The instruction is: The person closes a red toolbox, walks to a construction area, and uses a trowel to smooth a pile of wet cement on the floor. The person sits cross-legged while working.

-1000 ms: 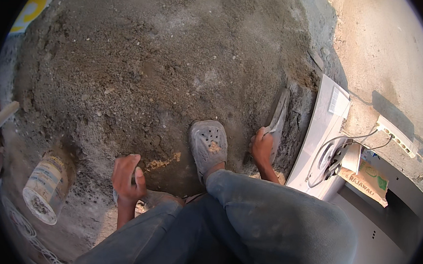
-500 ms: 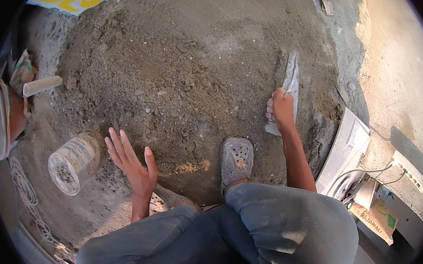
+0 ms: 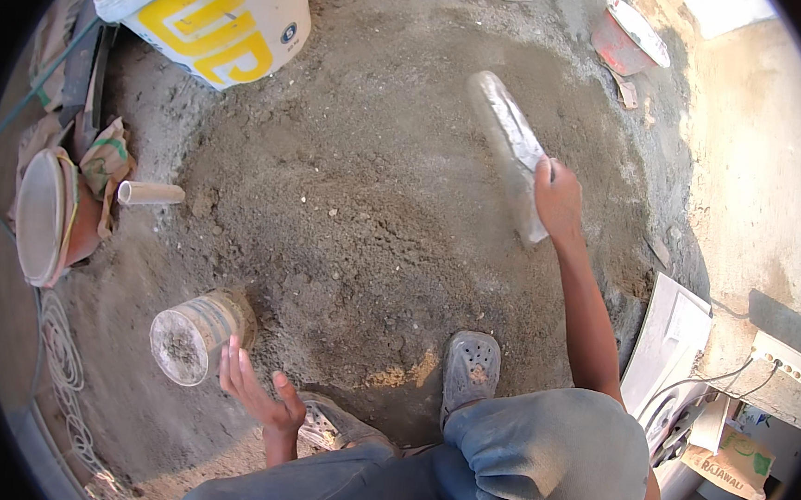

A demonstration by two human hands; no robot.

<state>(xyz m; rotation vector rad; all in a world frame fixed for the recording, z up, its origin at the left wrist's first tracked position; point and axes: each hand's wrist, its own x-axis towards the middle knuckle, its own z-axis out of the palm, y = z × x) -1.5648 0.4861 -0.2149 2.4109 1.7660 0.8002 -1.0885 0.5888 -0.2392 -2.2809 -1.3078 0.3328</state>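
Note:
My right hand (image 3: pixel 558 202) is closed around the handle of a long, narrow plastering trowel (image 3: pixel 503 118), its surface grey and smeared. The trowel lies tilted over the damp grey mortar (image 3: pixel 377 193), slightly blurred; whether its whole face touches the mortar I cannot tell. My left hand (image 3: pixel 263 396) is held up with fingers stretched out, holding nothing. Beside it lies a small cylindrical tub (image 3: pixel 182 344) tipped on its side, its opening crusted with dry mortar; my fingertips overlap its edge in view, and contact is unclear.
A large white bucket (image 3: pixel 287 19) with yellow lettering stands at the far left. To the left are a reddish bucket (image 3: pixel 82 218), a short pipe (image 3: pixel 152 194) and coiled cord (image 3: pixel 63 356). A red bucket (image 3: pixel 610 44) sits far right; a power strip (image 3: pixel 783 360) lies nearer right.
My right hand has swung the trowel up and to the left, turning it to slant leftward. The view has shifted, bringing more of the white bucket and the red bucket in.

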